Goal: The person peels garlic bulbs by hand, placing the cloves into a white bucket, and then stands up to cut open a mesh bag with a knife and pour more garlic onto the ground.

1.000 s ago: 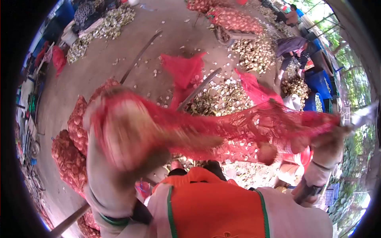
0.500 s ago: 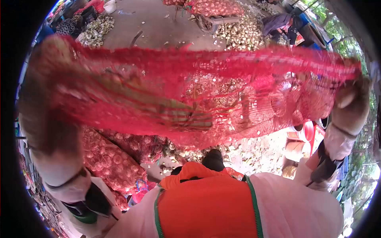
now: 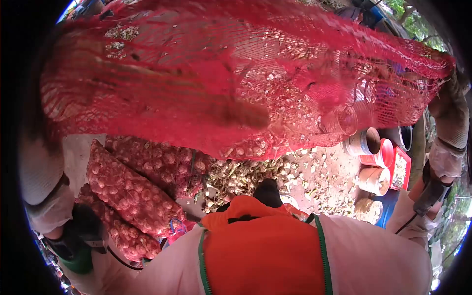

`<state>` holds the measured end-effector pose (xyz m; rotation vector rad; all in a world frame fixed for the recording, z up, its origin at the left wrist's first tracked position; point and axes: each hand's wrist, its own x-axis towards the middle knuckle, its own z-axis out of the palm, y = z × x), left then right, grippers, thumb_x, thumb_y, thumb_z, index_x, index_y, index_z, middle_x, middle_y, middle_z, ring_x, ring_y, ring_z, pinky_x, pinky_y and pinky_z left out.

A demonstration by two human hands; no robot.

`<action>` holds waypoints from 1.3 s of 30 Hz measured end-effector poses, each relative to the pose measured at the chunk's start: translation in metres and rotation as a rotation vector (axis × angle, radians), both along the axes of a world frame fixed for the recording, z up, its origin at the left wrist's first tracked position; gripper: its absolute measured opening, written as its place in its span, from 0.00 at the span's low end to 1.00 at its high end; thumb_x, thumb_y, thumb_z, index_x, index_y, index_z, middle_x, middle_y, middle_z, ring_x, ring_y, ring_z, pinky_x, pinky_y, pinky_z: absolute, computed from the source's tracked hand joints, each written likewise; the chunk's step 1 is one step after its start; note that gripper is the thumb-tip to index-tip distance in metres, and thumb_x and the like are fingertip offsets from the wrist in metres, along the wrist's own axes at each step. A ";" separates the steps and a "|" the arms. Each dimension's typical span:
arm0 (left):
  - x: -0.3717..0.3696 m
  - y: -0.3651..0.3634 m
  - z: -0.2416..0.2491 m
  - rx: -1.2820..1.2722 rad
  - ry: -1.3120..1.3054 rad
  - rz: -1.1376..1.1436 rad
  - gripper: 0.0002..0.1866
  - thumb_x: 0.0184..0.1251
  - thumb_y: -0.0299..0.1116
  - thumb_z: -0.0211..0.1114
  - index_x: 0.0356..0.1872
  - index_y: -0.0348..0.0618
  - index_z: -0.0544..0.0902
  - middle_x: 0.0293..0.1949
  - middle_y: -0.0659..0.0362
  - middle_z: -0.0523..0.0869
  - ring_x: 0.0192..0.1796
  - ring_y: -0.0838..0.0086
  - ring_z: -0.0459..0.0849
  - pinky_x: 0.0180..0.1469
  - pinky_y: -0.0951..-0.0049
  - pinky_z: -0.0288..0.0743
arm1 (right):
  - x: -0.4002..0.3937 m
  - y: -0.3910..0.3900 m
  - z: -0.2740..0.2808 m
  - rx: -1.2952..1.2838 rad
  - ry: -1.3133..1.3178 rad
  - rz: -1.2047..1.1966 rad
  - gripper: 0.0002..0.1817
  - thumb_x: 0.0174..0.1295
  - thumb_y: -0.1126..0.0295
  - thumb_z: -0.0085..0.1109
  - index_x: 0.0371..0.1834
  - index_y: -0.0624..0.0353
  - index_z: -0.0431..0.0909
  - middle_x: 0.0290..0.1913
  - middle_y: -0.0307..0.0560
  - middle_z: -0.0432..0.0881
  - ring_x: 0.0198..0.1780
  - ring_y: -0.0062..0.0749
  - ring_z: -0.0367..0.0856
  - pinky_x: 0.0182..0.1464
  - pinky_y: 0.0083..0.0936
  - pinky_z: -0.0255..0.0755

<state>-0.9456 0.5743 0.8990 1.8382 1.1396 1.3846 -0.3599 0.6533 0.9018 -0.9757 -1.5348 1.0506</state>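
Observation:
A red mesh bag [image 3: 305,93] hangs stretched across the upper view between my two gloved hands. My right hand [image 3: 450,110] is closed on the bag's right end. At the far left, my left hand [image 3: 42,162] is at the other end of the bag; its fingers are dark and blurred, but the mesh is held up there. A long brownish shape shows blurred through the mesh on the left, and I cannot make out what it is. The ground beyond is visible through the net.
Filled red mesh sacks of garlic bulbs [image 3: 137,189] lie at lower left. Husks and trimmings [image 3: 246,174] litter the ground by my feet. At right stand a red bucket [image 3: 381,155], a pale bucket [image 3: 373,181] and a red tray [image 3: 400,169]. Another person is partly visible at upper right.
The bag has risen and spread wider, covering more of the upper view. My hands have moved farther apart, and more of the sacks and buckets below shows.

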 end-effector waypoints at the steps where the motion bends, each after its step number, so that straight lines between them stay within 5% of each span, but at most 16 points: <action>1: -0.001 -0.001 0.002 -0.015 0.045 0.032 0.15 0.71 0.31 0.55 0.54 0.36 0.75 0.50 0.57 0.79 0.55 0.73 0.76 0.62 0.71 0.66 | 0.002 -0.001 0.002 0.018 -0.092 -0.045 0.18 0.70 0.67 0.46 0.61 0.58 0.67 0.63 0.50 0.71 0.65 0.37 0.68 0.68 0.38 0.58; 3: -0.005 -0.002 -0.008 -0.100 0.184 0.106 0.14 0.71 0.31 0.55 0.53 0.36 0.76 0.49 0.57 0.80 0.53 0.74 0.77 0.61 0.72 0.67 | -0.002 -0.013 -0.017 -0.239 0.361 0.137 0.28 0.59 0.74 0.49 0.66 0.58 0.63 0.65 0.47 0.70 0.56 0.31 0.73 0.60 0.33 0.67; 8: 0.018 -0.032 -0.020 -0.214 0.325 0.374 0.12 0.71 0.30 0.54 0.50 0.36 0.77 0.42 0.61 0.80 0.48 0.78 0.77 0.53 0.80 0.67 | -0.125 -0.039 -0.051 -0.374 -0.092 -0.207 0.09 0.58 0.74 0.57 0.42 0.63 0.77 0.39 0.45 0.81 0.38 0.25 0.76 0.43 0.19 0.69; 10: 0.009 -0.038 -0.020 -0.179 0.354 0.497 0.12 0.71 0.28 0.53 0.50 0.36 0.78 0.41 0.61 0.80 0.49 0.77 0.77 0.53 0.81 0.67 | -0.104 -0.027 -0.073 -0.286 -0.728 -0.196 0.13 0.57 0.78 0.59 0.47 0.66 0.78 0.41 0.41 0.79 0.40 0.24 0.78 0.39 0.20 0.70; 12: -0.023 -0.038 -0.038 -0.308 0.295 0.383 0.11 0.72 0.28 0.52 0.49 0.36 0.78 0.41 0.62 0.80 0.47 0.78 0.77 0.52 0.82 0.67 | -0.103 -0.014 -0.106 -0.398 -0.297 -0.118 0.15 0.56 0.80 0.59 0.49 0.64 0.78 0.39 0.35 0.79 0.39 0.20 0.77 0.39 0.19 0.69; 14: -0.020 -0.048 -0.045 -0.292 0.025 0.577 0.11 0.73 0.29 0.50 0.48 0.36 0.78 0.39 0.62 0.80 0.42 0.80 0.76 0.48 0.82 0.68 | -0.092 -0.007 -0.124 0.363 -0.917 -0.013 0.14 0.47 0.76 0.69 0.38 0.61 0.78 0.37 0.42 0.80 0.29 0.26 0.76 0.30 0.26 0.69; 16: -0.006 -0.065 -0.027 -0.077 -0.205 0.553 0.11 0.73 0.28 0.48 0.46 0.37 0.78 0.39 0.62 0.79 0.40 0.80 0.76 0.45 0.81 0.69 | -0.124 -0.018 -0.099 -0.365 0.055 0.216 0.17 0.47 0.80 0.67 0.41 0.62 0.77 0.38 0.45 0.79 0.32 0.31 0.79 0.33 0.28 0.72; 20: -0.025 -0.078 -0.023 -0.302 0.267 0.670 0.11 0.74 0.29 0.48 0.43 0.37 0.79 0.33 0.63 0.79 0.36 0.81 0.74 0.43 0.82 0.70 | -0.135 0.026 -0.133 -0.540 0.024 0.196 0.18 0.51 0.84 0.60 0.46 0.59 0.75 0.38 0.39 0.79 0.34 0.22 0.78 0.30 0.18 0.71; 25: 0.050 -0.101 -0.004 -0.107 -0.142 0.870 0.07 0.63 0.19 0.52 0.37 0.35 0.78 0.31 0.64 0.78 0.35 0.81 0.74 0.42 0.82 0.70 | -0.158 0.055 -0.133 -0.561 0.298 0.618 0.15 0.53 0.80 0.62 0.45 0.60 0.75 0.42 0.44 0.78 0.43 0.32 0.79 0.45 0.26 0.74; 28: 0.036 -0.113 -0.040 -0.216 0.021 1.042 0.06 0.66 0.21 0.51 0.37 0.36 0.78 0.30 0.64 0.78 0.34 0.81 0.73 0.39 0.81 0.69 | -0.177 0.084 -0.124 -0.561 -0.452 0.181 0.14 0.51 0.79 0.62 0.42 0.59 0.76 0.40 0.43 0.78 0.45 0.30 0.77 0.44 0.23 0.71; 30: 0.084 -0.120 -0.018 -0.295 0.248 1.075 0.07 0.67 0.23 0.51 0.39 0.36 0.77 0.34 0.63 0.78 0.33 0.80 0.73 0.38 0.79 0.68 | -0.171 0.091 -0.123 -0.499 0.222 0.574 0.11 0.52 0.77 0.61 0.39 0.58 0.76 0.37 0.42 0.77 0.40 0.28 0.76 0.39 0.21 0.69; 32: 0.109 -0.131 -0.030 0.118 0.174 0.948 0.08 0.68 0.25 0.53 0.44 0.35 0.77 0.36 0.60 0.80 0.34 0.77 0.75 0.37 0.78 0.69 | -0.171 0.097 -0.137 -0.611 0.585 0.656 0.09 0.55 0.74 0.61 0.39 0.58 0.74 0.34 0.43 0.76 0.36 0.26 0.75 0.36 0.22 0.67; 34: 0.145 -0.132 -0.094 0.069 -0.426 0.954 0.11 0.71 0.28 0.52 0.49 0.36 0.77 0.40 0.56 0.82 0.38 0.72 0.79 0.40 0.76 0.73 | -0.172 0.120 -0.171 -0.233 -0.001 0.710 0.08 0.60 0.71 0.59 0.41 0.57 0.73 0.35 0.40 0.76 0.35 0.26 0.75 0.36 0.21 0.69; 36: 0.161 -0.122 -0.160 -0.348 -1.212 0.435 0.11 0.71 0.25 0.52 0.51 0.39 0.78 0.44 0.55 0.83 0.47 0.72 0.80 0.51 0.75 0.76 | -0.181 0.095 -0.194 -1.063 0.422 0.756 0.11 0.61 0.74 0.58 0.46 0.57 0.72 0.36 0.39 0.77 0.35 0.24 0.76 0.36 0.19 0.70; 37: 0.183 -0.104 -0.150 -0.622 -0.655 0.576 0.11 0.69 0.25 0.57 0.50 0.38 0.78 0.43 0.57 0.83 0.47 0.75 0.80 0.48 0.74 0.77 | -0.178 0.078 -0.247 -1.279 0.344 0.785 0.12 0.61 0.73 0.57 0.48 0.57 0.72 0.36 0.38 0.77 0.35 0.22 0.76 0.34 0.17 0.70; 39: 0.203 -0.079 -0.160 -0.603 -0.596 0.433 0.14 0.66 0.25 0.61 0.51 0.35 0.78 0.40 0.58 0.85 0.42 0.78 0.82 0.46 0.77 0.76 | -0.194 0.039 -0.237 -1.329 0.013 0.931 0.14 0.61 0.73 0.57 0.51 0.56 0.73 0.38 0.37 0.78 0.35 0.20 0.78 0.33 0.14 0.70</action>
